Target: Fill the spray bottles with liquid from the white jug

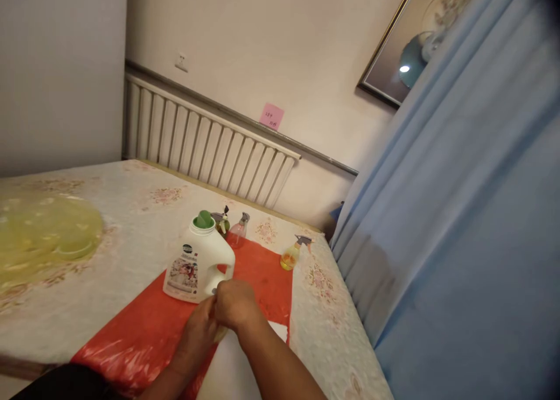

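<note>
My left hand (199,330) and my right hand (235,304) meet over the red plastic sheet (144,330), fingers curled together around something small that I cannot make out. They sit just in front of a white detergent jug (199,266) with a green cap, which stands upright on the sheet. The right hand's knuckles nearly touch the jug's base. A white patch (277,330) lies on the sheet beside my right wrist.
Behind the jug stand a dark spray bottle (221,220) and a pink one (238,232); a yellow spray bottle (291,255) is at the sheet's right edge. A yellow-green disc (44,237) lies at left. Blue curtain (459,242) hangs close on the right.
</note>
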Demonstrator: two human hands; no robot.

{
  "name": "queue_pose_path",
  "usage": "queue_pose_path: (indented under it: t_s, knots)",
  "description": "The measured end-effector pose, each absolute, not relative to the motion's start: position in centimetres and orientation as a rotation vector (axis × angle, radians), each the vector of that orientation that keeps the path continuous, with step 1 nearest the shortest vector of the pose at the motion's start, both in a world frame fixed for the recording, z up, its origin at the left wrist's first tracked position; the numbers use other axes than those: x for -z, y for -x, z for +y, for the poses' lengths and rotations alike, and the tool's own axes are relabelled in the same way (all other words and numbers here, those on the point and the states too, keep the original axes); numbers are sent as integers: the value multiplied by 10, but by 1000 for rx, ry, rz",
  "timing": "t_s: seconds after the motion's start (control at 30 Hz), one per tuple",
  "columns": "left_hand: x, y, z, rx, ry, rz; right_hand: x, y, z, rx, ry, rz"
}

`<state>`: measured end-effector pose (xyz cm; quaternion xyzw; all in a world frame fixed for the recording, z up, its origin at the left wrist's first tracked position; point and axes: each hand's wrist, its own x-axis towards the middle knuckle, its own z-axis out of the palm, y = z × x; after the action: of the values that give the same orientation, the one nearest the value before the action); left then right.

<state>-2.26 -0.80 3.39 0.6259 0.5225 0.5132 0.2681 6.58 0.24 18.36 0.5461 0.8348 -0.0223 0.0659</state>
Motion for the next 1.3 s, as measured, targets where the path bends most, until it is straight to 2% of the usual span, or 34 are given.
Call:
queue_pose_path:
  t_s: [0.53,0.67,0.97,1.3]
  knots:
    - [-53,19,-18,-1421,-1694,1338,-187,-87,-1,280,-1637,2760]
    - [-52,19,-18,-1417,-1702,1372,-191,-104,3,500,-1610,2895]
    - [-43,19,-16,-1343,-1694,1393,-172,-135,22,1275,-1365,2964]
    - [-51,19,-18,-1350,-1688,1390,-157,-137,36,1458,-1095,3059]
